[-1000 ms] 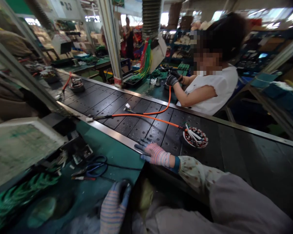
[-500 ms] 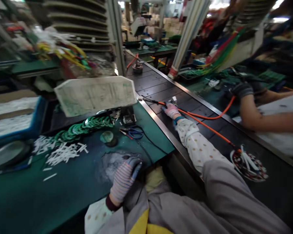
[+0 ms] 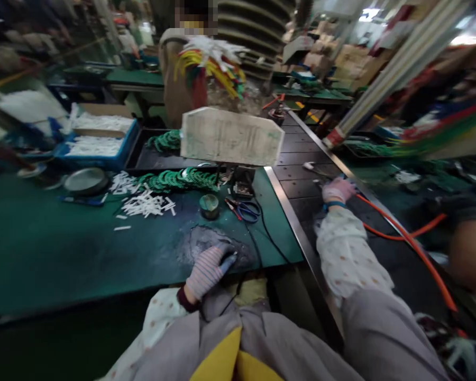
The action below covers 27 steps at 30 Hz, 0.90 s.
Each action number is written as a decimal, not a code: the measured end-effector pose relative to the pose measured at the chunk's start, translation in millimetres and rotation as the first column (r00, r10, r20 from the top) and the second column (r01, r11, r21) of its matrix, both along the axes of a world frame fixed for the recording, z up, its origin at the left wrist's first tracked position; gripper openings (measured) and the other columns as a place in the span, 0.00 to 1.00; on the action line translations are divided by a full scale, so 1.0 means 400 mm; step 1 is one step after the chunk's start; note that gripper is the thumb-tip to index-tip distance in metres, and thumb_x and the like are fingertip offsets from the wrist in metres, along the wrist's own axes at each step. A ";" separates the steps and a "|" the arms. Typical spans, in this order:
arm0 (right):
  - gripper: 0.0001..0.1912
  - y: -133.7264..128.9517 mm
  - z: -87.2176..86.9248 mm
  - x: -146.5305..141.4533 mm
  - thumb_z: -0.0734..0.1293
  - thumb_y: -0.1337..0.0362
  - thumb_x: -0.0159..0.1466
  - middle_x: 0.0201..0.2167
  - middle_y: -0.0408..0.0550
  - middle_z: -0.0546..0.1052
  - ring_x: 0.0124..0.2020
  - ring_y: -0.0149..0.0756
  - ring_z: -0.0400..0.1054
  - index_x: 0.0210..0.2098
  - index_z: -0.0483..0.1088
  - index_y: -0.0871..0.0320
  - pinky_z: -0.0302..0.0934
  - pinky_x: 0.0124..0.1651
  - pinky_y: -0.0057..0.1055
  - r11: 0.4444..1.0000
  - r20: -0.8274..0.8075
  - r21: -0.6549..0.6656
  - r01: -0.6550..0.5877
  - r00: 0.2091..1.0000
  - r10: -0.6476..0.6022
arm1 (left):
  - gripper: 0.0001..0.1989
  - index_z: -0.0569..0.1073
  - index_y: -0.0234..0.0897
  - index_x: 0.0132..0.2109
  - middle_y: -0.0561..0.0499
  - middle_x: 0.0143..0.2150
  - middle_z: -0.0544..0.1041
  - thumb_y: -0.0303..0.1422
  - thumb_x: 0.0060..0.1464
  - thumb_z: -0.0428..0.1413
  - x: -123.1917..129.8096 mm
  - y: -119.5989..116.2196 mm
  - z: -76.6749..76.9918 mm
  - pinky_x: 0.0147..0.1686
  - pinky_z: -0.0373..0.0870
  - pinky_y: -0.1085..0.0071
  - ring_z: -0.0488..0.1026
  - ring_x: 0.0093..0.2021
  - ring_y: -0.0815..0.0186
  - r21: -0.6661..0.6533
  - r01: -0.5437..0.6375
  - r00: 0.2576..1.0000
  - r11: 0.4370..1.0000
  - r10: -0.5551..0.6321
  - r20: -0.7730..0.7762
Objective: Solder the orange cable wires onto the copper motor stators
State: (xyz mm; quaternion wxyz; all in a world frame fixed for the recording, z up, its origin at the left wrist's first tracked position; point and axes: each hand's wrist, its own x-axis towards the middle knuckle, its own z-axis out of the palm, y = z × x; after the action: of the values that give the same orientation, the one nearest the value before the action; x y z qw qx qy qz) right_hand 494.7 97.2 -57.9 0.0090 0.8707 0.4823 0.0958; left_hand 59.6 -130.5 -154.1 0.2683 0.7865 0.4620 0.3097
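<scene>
Conveyor (image 3: pixel 295 159): dark slatted belt with a bright metal edge, and the landmark for the places below.
Orange cable (image 3: pixel 426 262): arches over the conveyor's right part, from beside the right hand (image 3: pixel 340 189) toward a wire-wound ring (image 3: pixel 454 341) at the conveyor's near end; the ring is badly blurred.
Right-hand glove: stretched forward above the conveyor, fingertips at the cable's far end; blur hides how tightly the fingers bend, so whether they grip it I cannot tell.
Left hand (image 3: pixel 208 269): on the green bench (image 3: pixel 103 259) left of the conveyor, fingers loosely curved, thumb apart, apparently holding nothing.
White connector (image 3: pixel 309 165): on the conveyor, just beyond the right hand.
Blue-handled scissors (image 3: pixel 249 211): on the bench left of the conveyor, touched by neither hand.
Co-worker's gloved hand (image 3: pixel 470 206): to the conveyor's right, near another stretch of orange cable.
Cable step: judging by the reach, the right hand alone is handling the cable.
Cable's next call: probably a sure hold at its far end, with slack toward the ring and no tug on the co-worker's side.
</scene>
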 end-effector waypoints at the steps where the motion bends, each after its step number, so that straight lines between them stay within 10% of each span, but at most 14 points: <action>1: 0.29 -0.002 -0.013 -0.013 0.60 0.60 0.80 0.58 0.87 0.76 0.62 0.63 0.74 0.66 0.75 0.79 0.66 0.57 0.51 1.000 -0.010 -0.006 -0.022 1.000 0.022 | 0.18 0.83 0.34 0.57 0.40 0.50 0.87 0.40 0.82 0.51 0.011 -0.005 0.003 0.54 0.82 0.58 0.85 0.49 0.52 0.002 0.000 1.000 1.000 0.000 -0.016; 6: 0.34 0.012 -0.180 -0.139 0.65 0.55 0.74 0.67 0.67 0.78 0.67 0.57 0.73 0.76 0.70 0.60 0.68 0.69 0.49 0.917 -0.231 0.140 -0.373 0.888 0.397 | 0.14 0.84 0.41 0.58 0.46 0.51 0.87 0.43 0.80 0.59 0.039 -0.014 0.024 0.56 0.79 0.67 0.85 0.52 0.57 -0.028 0.070 0.997 0.997 -0.071 -0.036; 10: 0.30 0.020 -0.275 -0.162 0.65 0.52 0.70 0.55 0.63 0.84 0.57 0.57 0.77 0.66 0.79 0.58 0.72 0.63 0.51 0.898 -0.396 0.212 -0.386 0.806 0.440 | 0.16 0.83 0.41 0.60 0.44 0.55 0.87 0.44 0.81 0.56 -0.052 -0.024 0.071 0.57 0.78 0.66 0.85 0.55 0.57 0.063 0.028 0.998 0.998 -0.032 0.059; 15: 0.23 0.015 -0.284 -0.116 0.61 0.52 0.69 0.44 0.63 0.84 0.49 0.59 0.78 0.49 0.84 0.54 0.73 0.55 0.54 0.888 -0.381 0.228 -0.400 0.802 0.459 | 0.11 0.82 0.39 0.55 0.46 0.52 0.86 0.38 0.77 0.59 -0.303 0.028 0.164 0.59 0.79 0.63 0.83 0.52 0.59 0.216 -0.415 0.909 0.884 0.391 0.146; 21: 0.21 0.007 -0.302 -0.106 0.62 0.49 0.66 0.43 0.62 0.84 0.48 0.63 0.78 0.45 0.84 0.48 0.73 0.55 0.59 0.870 -0.382 0.284 -0.402 0.785 0.487 | 0.15 0.83 0.32 0.59 0.40 0.56 0.84 0.28 0.71 0.58 -0.581 0.279 0.249 0.65 0.77 0.58 0.81 0.58 0.53 0.359 -0.620 0.686 0.697 0.704 -0.182; 27: 0.26 -0.010 -0.309 -0.095 0.59 0.42 0.65 0.44 0.63 0.84 0.52 0.68 0.80 0.46 0.83 0.44 0.74 0.55 0.62 0.863 -0.393 0.290 -0.413 0.771 0.501 | 0.20 0.86 0.36 0.59 0.37 0.59 0.81 0.22 0.65 0.60 -0.668 0.435 0.214 0.64 0.77 0.55 0.79 0.60 0.46 0.236 -0.612 0.538 0.755 0.616 -0.574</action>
State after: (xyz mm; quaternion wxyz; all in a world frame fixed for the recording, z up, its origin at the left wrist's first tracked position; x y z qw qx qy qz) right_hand 456.9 93.3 -181.4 -0.2095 0.7208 0.6573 -0.0671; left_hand -207.7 43.3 -68.5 -0.0275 0.6307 0.7679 0.1084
